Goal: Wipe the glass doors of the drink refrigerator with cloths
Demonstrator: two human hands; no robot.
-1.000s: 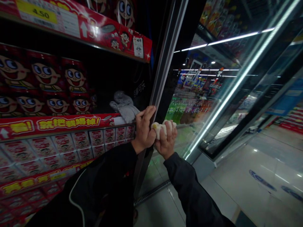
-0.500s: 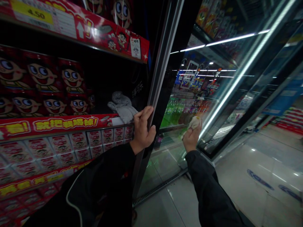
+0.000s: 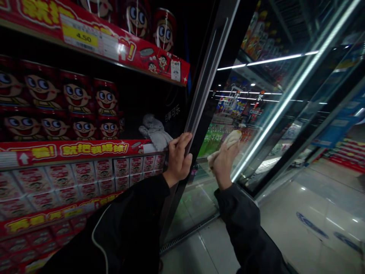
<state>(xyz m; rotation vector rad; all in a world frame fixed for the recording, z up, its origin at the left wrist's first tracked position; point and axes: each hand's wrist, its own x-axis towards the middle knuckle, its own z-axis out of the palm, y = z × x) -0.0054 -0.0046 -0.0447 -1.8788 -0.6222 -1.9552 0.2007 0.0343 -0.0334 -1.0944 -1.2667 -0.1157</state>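
Observation:
My left hand [image 3: 179, 159] grips the dark metal edge of an open glass fridge door [image 3: 245, 114], fingers wrapped round the frame. My right hand [image 3: 222, 163] presses a small pale cloth [image 3: 228, 142] flat against the door's glass, a little right of the left hand. The cloth sticks out above my fingers. Both my sleeves are dark.
Left of the door stand red shelves [image 3: 71, 150] packed with cartoon-faced red cans and cartons. A grey rag [image 3: 155, 131] lies on the shelf end beside my left hand. A price tag reading 4.50 [image 3: 81, 38] hangs above. Glossy tiled floor [image 3: 313, 213] spreads to the right.
My right hand with the cloth first swept right across the glass away from the frame, then came back a little left and up. My left hand stayed on the door edge.

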